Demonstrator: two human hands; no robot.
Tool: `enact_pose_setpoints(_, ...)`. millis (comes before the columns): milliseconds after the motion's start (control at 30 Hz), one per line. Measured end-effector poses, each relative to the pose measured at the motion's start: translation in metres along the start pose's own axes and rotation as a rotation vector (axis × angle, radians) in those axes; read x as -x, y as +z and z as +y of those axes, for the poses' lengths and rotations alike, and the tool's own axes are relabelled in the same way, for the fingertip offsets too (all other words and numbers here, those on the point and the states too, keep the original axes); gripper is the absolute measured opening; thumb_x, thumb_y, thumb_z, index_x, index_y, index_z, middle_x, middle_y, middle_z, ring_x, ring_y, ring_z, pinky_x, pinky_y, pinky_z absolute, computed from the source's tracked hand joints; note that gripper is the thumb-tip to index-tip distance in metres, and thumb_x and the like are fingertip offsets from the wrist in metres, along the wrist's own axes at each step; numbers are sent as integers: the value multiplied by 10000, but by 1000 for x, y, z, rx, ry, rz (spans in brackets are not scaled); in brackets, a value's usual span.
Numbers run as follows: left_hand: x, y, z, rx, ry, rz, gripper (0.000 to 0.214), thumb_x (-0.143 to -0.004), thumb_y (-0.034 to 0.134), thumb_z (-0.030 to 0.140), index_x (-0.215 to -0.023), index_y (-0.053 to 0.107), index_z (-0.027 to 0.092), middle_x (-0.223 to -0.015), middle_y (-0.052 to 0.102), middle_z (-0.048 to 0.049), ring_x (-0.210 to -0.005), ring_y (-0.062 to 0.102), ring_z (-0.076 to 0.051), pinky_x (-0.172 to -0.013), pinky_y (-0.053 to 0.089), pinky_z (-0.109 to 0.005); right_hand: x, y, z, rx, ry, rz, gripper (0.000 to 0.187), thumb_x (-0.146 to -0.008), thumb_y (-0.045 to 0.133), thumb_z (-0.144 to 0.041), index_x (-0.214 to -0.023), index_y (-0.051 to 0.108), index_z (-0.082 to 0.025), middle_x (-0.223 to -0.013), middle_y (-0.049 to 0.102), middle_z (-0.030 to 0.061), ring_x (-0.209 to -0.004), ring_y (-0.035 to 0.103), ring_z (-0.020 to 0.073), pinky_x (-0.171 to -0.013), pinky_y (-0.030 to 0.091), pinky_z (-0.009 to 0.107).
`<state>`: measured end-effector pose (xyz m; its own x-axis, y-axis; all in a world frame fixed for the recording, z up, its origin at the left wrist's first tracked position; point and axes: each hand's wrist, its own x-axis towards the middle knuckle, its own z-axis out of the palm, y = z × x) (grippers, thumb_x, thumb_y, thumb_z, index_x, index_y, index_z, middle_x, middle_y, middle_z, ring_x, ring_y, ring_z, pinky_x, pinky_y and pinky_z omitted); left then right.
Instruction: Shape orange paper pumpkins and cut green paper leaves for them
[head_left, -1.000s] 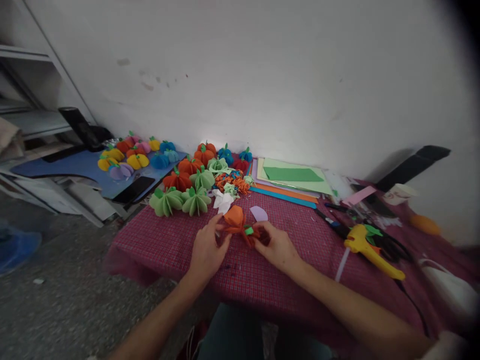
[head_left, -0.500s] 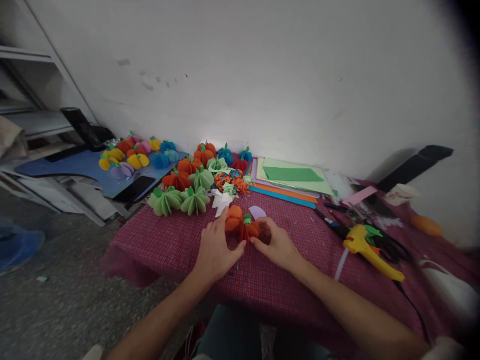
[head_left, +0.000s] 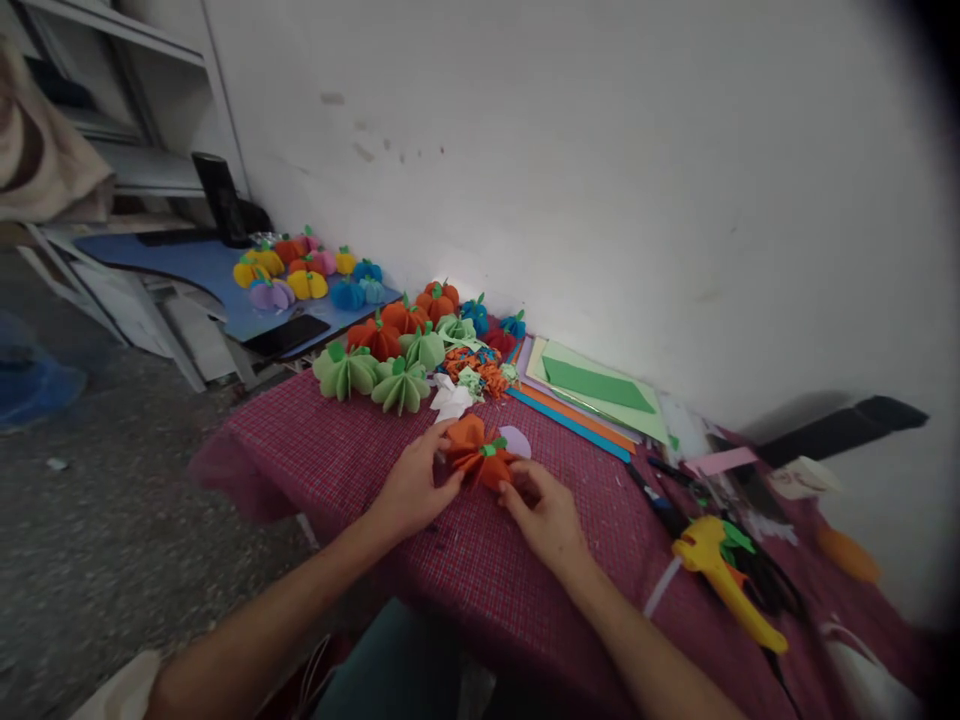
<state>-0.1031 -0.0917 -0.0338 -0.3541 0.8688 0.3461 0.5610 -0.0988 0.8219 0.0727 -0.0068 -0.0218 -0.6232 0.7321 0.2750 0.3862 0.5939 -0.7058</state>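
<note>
Between my two hands is an orange paper pumpkin [head_left: 480,456] with a green stem, its folded segments fanned out. My left hand [head_left: 418,478] grips its left side, thumb at the near edge and fingers behind. On the opposite side, the fingers and thumb of my right hand [head_left: 546,512] pinch the lower right segments. A lilac paper circle [head_left: 516,441] lies just behind the pumpkin. Beyond my left hand sits a crumpled white paper piece [head_left: 451,399], beside a heap of orange, blue and green paper scraps [head_left: 480,369].
Light green paper pumpkins [head_left: 345,371] and several orange ones stand back left. More colourful ones rest on a blue side table [head_left: 247,315] with a phone [head_left: 287,337]. Coloured sheets [head_left: 600,377] lie by the wall. A yellow glue gun [head_left: 724,580] lies right.
The view has tilted and turned. The orange pumpkin's segments are spread wider, with its stem facing up more, and both hands remain on it.
</note>
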Motion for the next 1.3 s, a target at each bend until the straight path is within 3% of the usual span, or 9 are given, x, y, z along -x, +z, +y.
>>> enact_pose_setpoints(100,0,-2,2,50,-45,-13,540,-735,525,139,-1235,347,238,-1048,604,-50,-955,572,-182,-855,438,-357,1,-4,-7,-5,-89,6,146,-833,476,-269,-844,601,-196,-1016,613,61,-887,592,174,-767,460,279)
enact_pose_setpoints(167,-1,-3,3,82,-84,11,484,-743,506,127,-1192,362,231,-1035,611,-47,-932,585,-170,-835,449,-345,0,-7,-11,-16,-129,-11,195,-851,446,-253,-786,619,-194,-955,627,58,-953,570,181,-812,443,284)
enact_pose_setpoints(367,-1,-3,-1,88,-86,79,249,-749,490,128,-974,423,212,-959,610,-28,-888,592,-153,-787,453,-315,-2,-6,-10,-8,-126,-12,185,-841,462,-253,-792,634,-206,-955,628,59,-902,582,172,-787,454,283)
enact_pose_setpoints(500,0,-3,-4,12,-42,47,72,-771,459,141,-802,454,206,-848,591,-6,-884,574,-157,-743,447,-288,-3,-8,-8,-7,-140,2,215,-842,449,-233,-726,627,-204,-905,639,54,-864,590,166,-773,460,285)
enact_pose_setpoints(700,0,-3,1,-48,-16,23,117,-744,532,190,-855,499,204,-841,600,3,-740,561,-133,-688,447,-268,-6,-10,0,19,-170,73,158,-817,481,-206,-804,639,-209,-920,648,59,-848,598,163,-782,470,297)
enact_pose_setpoints(967,1,-9,11,-65,97,3,128,-754,567,260,-863,613,211,-1144,579,-50,-1081,496,-204,-937,369,-398,-6,-5,4,15,-184,-10,155,-771,519,-148,-835,643,-217,-967,639,48,-863,598,162,-757,480,285)
enact_pose_setpoints(1300,-1,-9,6,8,55,17,186,-790,506,234,-875,671,224,-1102,609,-47,-1082,507,-196,-949,377,-409,-6,-5,3,28,-169,1,168,-784,488,-151,-814,641,-215,-914,650,46,-837,602,164,-754,476,292)
